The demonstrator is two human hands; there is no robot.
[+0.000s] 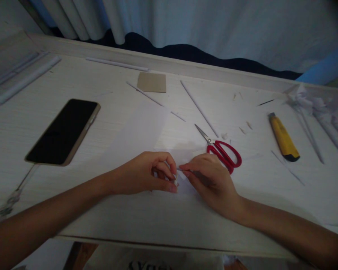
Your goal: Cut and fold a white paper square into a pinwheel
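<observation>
Near the front of the table my left hand (149,172) pinches a tiny whitish piece (175,181) between thumb and fingertips; its kind is too small to make out. My right hand (211,180) is closed in a pinch just beside it, fingertips almost touching that piece. Something thin and pale seems to be between the right thumb and forefinger, but it is mostly hidden. Beneath both hands lies a sheet of white paper (138,127). Red-handled scissors (225,152) lie right behind my right hand, blades pointing away to the left.
A phone (64,131) lies at the left, with a strap at its near end. Thin paper rolls (198,107) and a square of brown card (152,82) lie farther back. To the right are a yellow tube (284,137), small scraps and white paper flowers (307,99).
</observation>
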